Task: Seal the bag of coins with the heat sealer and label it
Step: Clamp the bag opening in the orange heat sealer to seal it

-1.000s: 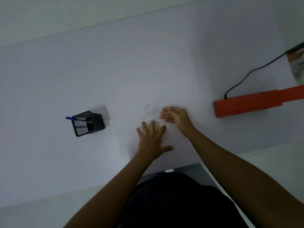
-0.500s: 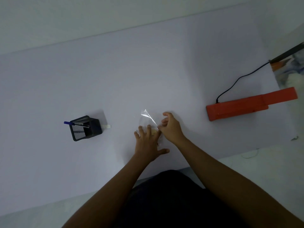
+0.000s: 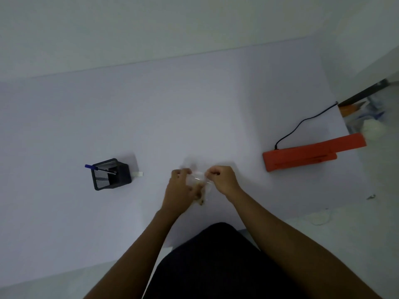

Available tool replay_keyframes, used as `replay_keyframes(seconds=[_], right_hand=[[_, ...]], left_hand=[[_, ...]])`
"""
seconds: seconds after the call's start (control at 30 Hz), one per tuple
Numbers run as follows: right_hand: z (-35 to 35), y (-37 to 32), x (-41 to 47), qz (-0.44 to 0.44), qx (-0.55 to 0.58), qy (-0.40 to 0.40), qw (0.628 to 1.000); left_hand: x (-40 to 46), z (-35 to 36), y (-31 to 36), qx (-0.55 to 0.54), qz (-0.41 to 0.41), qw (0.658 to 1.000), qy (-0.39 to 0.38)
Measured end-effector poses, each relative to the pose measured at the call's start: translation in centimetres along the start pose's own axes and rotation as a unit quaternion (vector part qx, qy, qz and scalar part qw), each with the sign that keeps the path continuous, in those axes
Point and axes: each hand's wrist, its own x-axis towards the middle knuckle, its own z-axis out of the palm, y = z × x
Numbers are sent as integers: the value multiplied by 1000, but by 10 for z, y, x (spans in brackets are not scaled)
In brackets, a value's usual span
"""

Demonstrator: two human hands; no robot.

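White table (image 3: 194,104): left hand (image 3: 178,190) and right hand (image 3: 222,180) pinch the clear bag (image 3: 199,180) between them.

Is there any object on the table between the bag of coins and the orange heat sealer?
Nothing visible: the table is bare between the bag, held by both hands, and the heat sealer.

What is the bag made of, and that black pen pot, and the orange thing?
The bag looks like thin clear plastic: see-through, shiny creases. The pen pot seems to be black metal mesh; a fine grid shows on its walls. The orange heat sealer looks like a smooth, matte hard casing, plastic or painted metal.
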Motion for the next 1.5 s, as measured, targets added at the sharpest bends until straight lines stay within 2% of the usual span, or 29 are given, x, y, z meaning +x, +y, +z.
replay_keyframes(seconds=[0.07, 0.1, 0.23, 0.3, 0.4, 0.77, 0.93, 1.17, 1.5], right_hand=[[-13, 5, -10, -17, 16, -26, 999], [-21, 8, -15, -22, 28, -41, 999], [-61, 17, -27, -33, 76, -93, 992], [-87, 26, -28, -27, 94, -91, 991], [-132, 43, -32, -26, 112, -88, 990], [-264, 130, -47, -36, 154, -33, 987], [-296, 155, -43, -21, 182, 39, 982], [-314, 156, -25, -12, 200, 108, 974], [-309, 152, -4, 14, 194, 132, 972]], left_hand=[[4, -10, -5, -88, -30, 994, 55], [5, -13, -6, -112, -36, 992, 52], [12, -8, 21, -214, -25, 976, -37], [13, 3, 45, -233, 2, 971, -50], [9, 30, 79, -287, -9, 955, -72], [-5, 139, 191, -293, -45, 946, -132], [-4, 174, 229, -315, -86, 934, -149], [9, 199, 259, -357, -142, 918, -95], [16, 213, 266, -391, -210, 896, -7]])
